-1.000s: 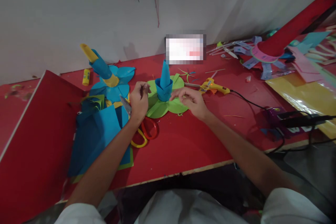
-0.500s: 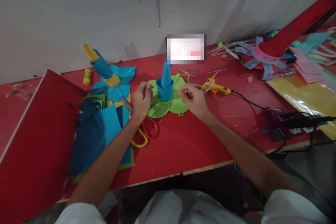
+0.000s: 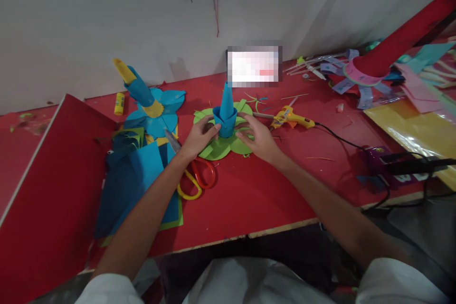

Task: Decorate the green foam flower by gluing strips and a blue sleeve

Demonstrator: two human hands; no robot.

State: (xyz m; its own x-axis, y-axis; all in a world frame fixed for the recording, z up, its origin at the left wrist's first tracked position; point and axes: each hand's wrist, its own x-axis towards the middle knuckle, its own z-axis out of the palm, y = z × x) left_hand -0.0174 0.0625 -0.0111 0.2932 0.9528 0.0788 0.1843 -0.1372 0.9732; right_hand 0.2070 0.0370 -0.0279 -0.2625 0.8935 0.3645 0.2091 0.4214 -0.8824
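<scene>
A blue paper cone (image 3: pixel 226 99) stands upright inside a short blue paper cup (image 3: pixel 225 126). Both sit on a green paper base of rounded petals (image 3: pixel 217 149) on the red table. To the left of the cup is my left hand (image 3: pixel 201 138), fingers curved and apart, its thumb close to the cup's side. Opposite it, my right hand (image 3: pixel 257 137) has its fingers spread, tips at or very near the cup's right edge. Whether the fingertips press on the paper I cannot tell. Scissors (image 3: pixel 190 192) with red and yellow handles lie below my left wrist, partly hidden by it.
A blue paper flower with a yellow tip (image 3: pixel 151 109) and a glue stick (image 3: pixel 119 103) stand at left, near blue paper sheets (image 3: pixel 138 175) and a red board (image 3: pixel 53 190). A yellow glue gun (image 3: pixel 292 118) with its cord lies right. Behind is a blurred screen (image 3: pixel 253 64).
Both hands have moved in closer to the blue cup, one on each side. Their pinched fingers have opened out. The cone and the green base look unmoved.
</scene>
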